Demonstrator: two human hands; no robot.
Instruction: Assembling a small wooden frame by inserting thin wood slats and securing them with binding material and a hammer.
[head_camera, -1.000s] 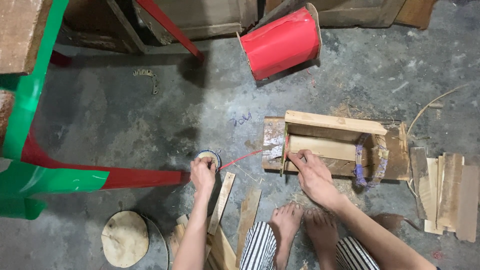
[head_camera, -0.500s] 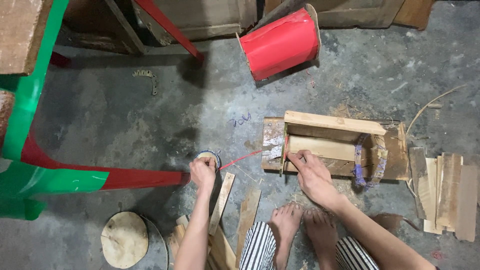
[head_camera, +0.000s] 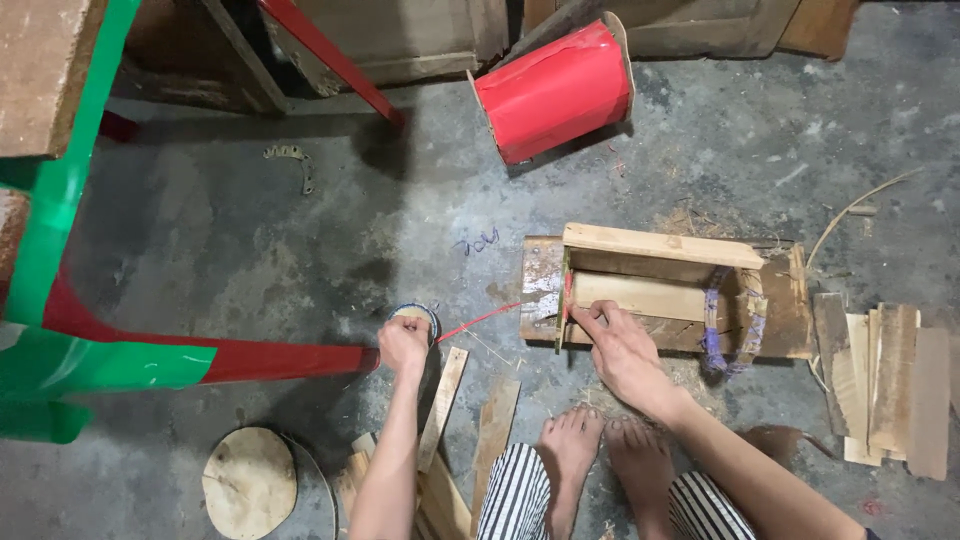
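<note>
The person sits low on the concrete floor (head_camera: 250, 240) with bare feet (head_camera: 600, 450) drawn in close, so both arms reach the work without stretching. The left hand (head_camera: 403, 345) is closed in a fist around one end of a red strip (head_camera: 478, 322), pulled out to the side over a small round spool (head_camera: 415, 315) that lies just beside it. The strip runs taut and slightly uphill to the wooden frame (head_camera: 660, 285), which suggests the fist is there to keep tension on it. The right hand (head_camera: 620, 345) rests against the near edge of the frame, fingers pinched narrow on the strip's other end where it meets an upright blade-like piece (head_camera: 562, 300); this pins the strip in place and steadies the frame. Blue-purple cord (head_camera: 712, 320) is wound around the frame's right part. A large red roll (head_camera: 555, 90) lies tipped over farther off. Cut wooden slats (head_camera: 885, 385) are stacked to the right, and more slats (head_camera: 445, 400) lie by the left forearm.
</note>
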